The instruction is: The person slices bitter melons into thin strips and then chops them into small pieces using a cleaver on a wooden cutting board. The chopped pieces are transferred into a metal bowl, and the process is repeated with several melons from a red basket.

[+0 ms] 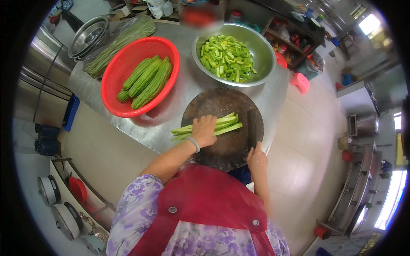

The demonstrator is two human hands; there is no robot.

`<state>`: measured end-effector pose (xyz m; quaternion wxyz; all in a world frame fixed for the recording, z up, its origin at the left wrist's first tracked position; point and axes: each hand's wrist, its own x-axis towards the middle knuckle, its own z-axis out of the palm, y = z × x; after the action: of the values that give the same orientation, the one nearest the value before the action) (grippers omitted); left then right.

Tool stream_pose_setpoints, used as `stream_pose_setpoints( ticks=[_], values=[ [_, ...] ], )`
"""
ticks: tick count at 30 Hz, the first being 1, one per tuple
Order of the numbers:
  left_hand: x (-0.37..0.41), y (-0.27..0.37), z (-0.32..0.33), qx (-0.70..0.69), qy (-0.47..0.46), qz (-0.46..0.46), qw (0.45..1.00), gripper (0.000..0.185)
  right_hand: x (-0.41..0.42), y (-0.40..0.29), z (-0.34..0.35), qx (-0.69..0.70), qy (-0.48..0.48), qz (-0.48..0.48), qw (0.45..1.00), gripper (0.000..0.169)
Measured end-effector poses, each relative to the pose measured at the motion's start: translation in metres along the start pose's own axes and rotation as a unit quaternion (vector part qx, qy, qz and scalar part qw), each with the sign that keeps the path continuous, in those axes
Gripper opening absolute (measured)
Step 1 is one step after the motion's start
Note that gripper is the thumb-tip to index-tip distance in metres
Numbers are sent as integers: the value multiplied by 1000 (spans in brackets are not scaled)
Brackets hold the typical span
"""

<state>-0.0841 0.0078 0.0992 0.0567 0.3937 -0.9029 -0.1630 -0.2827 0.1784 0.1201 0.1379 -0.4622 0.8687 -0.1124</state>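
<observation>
My left hand [204, 130] is closed over a bunch of long green bitter melon strips [228, 124], pressing them on a round, dark wooden chopping board [221, 156]. Their ends stick out on both sides of the fingers. On the board's right side, my right hand [257, 160] grips the handle of a kitchen cleaver, whose dark blade [253, 126] lies over the wood, apart from the strips. Beyond the board, a steel basin [263, 72] holds many cut green pieces [225, 57]. Several whole bitter melons [149, 81] rest in a red plastic colander [109, 91] to the left.
The steel table [161, 110] carries everything, with its right edge close beside the board. Long beans [128, 41] lie in a plastic bag behind the colander, near stacked metal bowls [89, 36]. A pink stool [300, 83] stands on the tiled floor [304, 137] at right.
</observation>
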Motion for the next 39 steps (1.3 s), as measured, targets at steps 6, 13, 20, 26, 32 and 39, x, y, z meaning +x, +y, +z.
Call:
stream_pose_setpoints(
  ticks=[6, 13, 20, 26, 32, 39],
  values=[
    [1, -9, 1, -6, 9, 10, 1000, 62, 9, -27, -3, -65, -40, -80, 994, 24],
    [7, -23, 11, 32, 7, 60, 998, 55, -24, -40, -18, -14, 9, -70, 997, 22],
    [10, -23, 5, 39, -5, 71, 997, 55, -20, -54, -11, -21, -108, -79, 991, 29],
    [14, -24, 4, 34, -28, 72, 996, 52, 55, -71, 15, 9, -100, -96, 990, 29],
    [12, -24, 12, 40, 23, 67, 997, 51, 18, -58, 4, 65, -42, -83, 994, 27],
    [13, -26, 13, 37, 6, 66, 997, 48, -27, -63, 7, -9, -122, -89, 989, 31]
  ],
)
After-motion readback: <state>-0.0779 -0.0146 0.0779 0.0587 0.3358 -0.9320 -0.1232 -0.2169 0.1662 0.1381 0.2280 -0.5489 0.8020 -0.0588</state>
